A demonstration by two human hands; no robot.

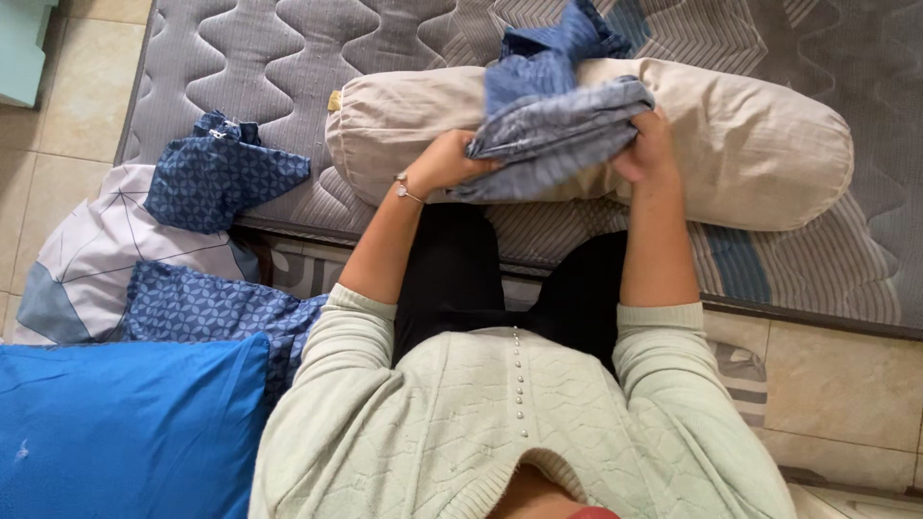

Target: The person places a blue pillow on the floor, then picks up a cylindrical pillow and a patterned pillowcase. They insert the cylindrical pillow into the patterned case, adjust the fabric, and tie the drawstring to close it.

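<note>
Hands, two of them, meet on one bunched blue-grey cover (553, 130) that lies across the middle of a single beige bolster pillow (750, 144). The left hand (447, 163) grips the cover's near-left edge, its fingers curled shut into the cloth; a thin bracelet (406, 189) circles that wrist. The right hand (646, 149) clamps the cover's right side, fingers folded tight around a thick gather of fabric. A darker blue part of the same cover rises beyond the bolster's far edge.

The bolster rests lengthwise on one bare quilted mattress (288, 48), grey with wavy stitching and striped bands. Left of the bolster, on the mattress edge, sits one crumpled patterned blue cloth (221, 173). Below that, off the mattress and further left of the bolster, lie three more soft things: one pale pillow with thin geometric lines (87, 259), one dark blue patterned piece (202, 308), and one plain bright blue pillow (125, 423) nearest the person.

The person wears a pale green knitted cardigan (481, 423) with a row of small pearl buttons, sleeves pushed up the forearms. Beige floor tiles (836, 384) show to the right below the bolster and again at the far left beside the mattress.
</note>
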